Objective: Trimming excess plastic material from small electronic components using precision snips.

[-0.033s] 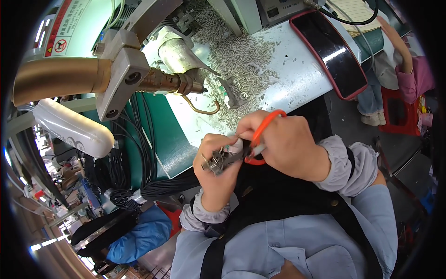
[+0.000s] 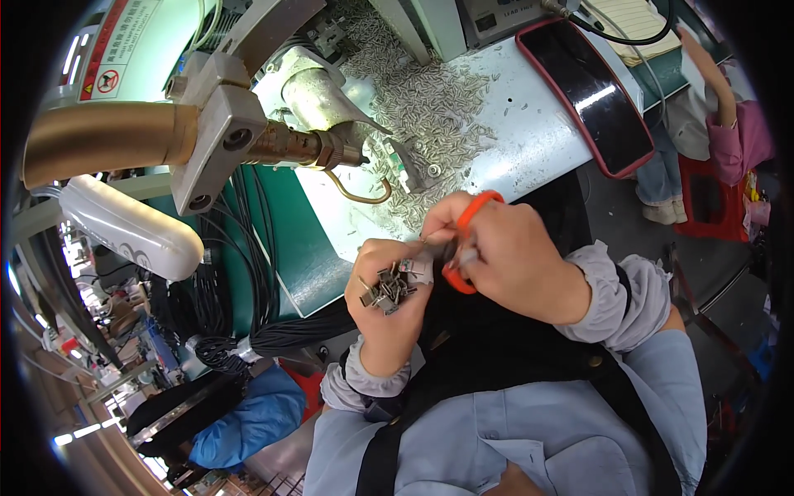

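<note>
My left hand (image 2: 382,331) is closed around several small metal connector shells (image 2: 390,289), which stick up from its curled palm. Beside them shows a small whitish piece (image 2: 416,269); what it is I cannot tell. Wrapped round a pair of orange-handled scissors (image 2: 482,207) is my right hand (image 2: 517,260). The dark blades of the scissors lie between the hands and are partly hidden and blurred. Fingertips of both hands almost meet, and whatever they pinch there is too small to make out.
Small metal pieces are heaped on the white worktop (image 2: 529,132). A machine head with a brass nozzle (image 2: 331,153) and curved tube juts in from the left. A phone (image 2: 585,95) lies at the right. Black cables (image 2: 306,335) hang at left. Another person's arm (image 2: 715,78) is far right.
My right hand has turned a little and the scissors have swung with it. The metal shells in my left hand show more clearly. The person at far right has moved a hand.
</note>
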A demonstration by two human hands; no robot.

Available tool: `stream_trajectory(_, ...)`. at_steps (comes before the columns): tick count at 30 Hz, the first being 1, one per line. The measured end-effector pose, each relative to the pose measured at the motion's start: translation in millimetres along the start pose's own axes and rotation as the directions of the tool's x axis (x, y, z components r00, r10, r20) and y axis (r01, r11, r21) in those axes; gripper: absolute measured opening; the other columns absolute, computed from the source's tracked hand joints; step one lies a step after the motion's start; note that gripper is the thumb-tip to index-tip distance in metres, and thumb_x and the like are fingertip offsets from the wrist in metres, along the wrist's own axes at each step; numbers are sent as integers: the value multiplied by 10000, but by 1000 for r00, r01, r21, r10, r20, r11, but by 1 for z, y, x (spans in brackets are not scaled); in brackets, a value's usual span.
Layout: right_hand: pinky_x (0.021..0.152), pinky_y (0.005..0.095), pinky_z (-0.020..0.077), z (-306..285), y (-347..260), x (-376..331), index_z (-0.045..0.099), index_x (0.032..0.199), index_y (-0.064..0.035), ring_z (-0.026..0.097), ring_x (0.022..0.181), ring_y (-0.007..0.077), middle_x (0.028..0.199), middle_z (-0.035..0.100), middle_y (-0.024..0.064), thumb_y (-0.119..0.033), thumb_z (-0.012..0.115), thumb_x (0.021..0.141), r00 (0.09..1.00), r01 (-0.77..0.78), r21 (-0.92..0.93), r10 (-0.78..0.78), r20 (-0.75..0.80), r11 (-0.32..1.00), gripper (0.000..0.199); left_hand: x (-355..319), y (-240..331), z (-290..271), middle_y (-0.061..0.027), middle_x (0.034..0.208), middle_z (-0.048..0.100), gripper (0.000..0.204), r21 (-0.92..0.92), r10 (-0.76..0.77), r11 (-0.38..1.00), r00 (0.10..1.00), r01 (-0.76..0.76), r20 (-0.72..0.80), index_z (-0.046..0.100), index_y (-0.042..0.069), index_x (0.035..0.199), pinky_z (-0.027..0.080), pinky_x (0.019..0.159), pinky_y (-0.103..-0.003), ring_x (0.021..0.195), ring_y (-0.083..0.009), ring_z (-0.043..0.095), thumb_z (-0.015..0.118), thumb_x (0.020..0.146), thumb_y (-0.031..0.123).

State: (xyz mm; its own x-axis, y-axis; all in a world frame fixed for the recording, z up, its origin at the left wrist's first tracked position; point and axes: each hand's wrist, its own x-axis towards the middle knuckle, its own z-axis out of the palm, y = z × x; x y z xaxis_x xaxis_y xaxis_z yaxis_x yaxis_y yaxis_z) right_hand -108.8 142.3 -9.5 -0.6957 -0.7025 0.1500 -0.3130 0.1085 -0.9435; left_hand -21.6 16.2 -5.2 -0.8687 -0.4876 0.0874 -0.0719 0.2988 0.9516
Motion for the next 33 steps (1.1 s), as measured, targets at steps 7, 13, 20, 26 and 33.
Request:
stream_trajectory(7,543,213,429,7,10,-4,513,849,22,534,574,85,696,549,59,-77,554,816,968,-239,580,240,77,779,113,3,12,-4,-50,668,515,152,-389,-477,783,870,484,123,531,-16,877,296,443,-201,505,-81,426,589,738,5)
stream_trajectory(13,465,256,426,-13,-1,-9,529,726,9,561,493,144,558,534,67,-196,669,743,967,-201,-29,203,154,979,248,0,11,-11,-47,817,577,173,-436,-402,814,914,385,56,579,-2,867,404,690,-223,736,-108,524,641,707,-26)
stream_trajectory(20,424,279,399,1,4,-17,501,633,-6,495,419,243,491,511,88,-234,686,721,993,-91,-265,107,48,960,306,1,17,-4,-46,815,573,141,-335,-256,912,967,236,-17,587,-2,840,400,653,-214,711,-102,516,628,709,-34)
stream_trajectory(26,423,258,392,1,18,-13,497,668,-3,462,391,191,499,517,75,-189,644,762,971,-178,-24,179,159,984,255,27,2,-18,-35,765,537,127,-481,-473,701,848,527,239,573,-2,867,353,514,-204,586,-86,454,602,743,-1)
stream_trajectory(33,380,230,335,-6,8,35,480,756,0,429,406,55,504,464,1,-196,578,827,947,-270,295,308,-91,917,230,66,-10,-20,-17,646,456,197,-582,-461,600,831,550,310,521,-11,949,271,424,-201,490,-75,362,587,772,46)
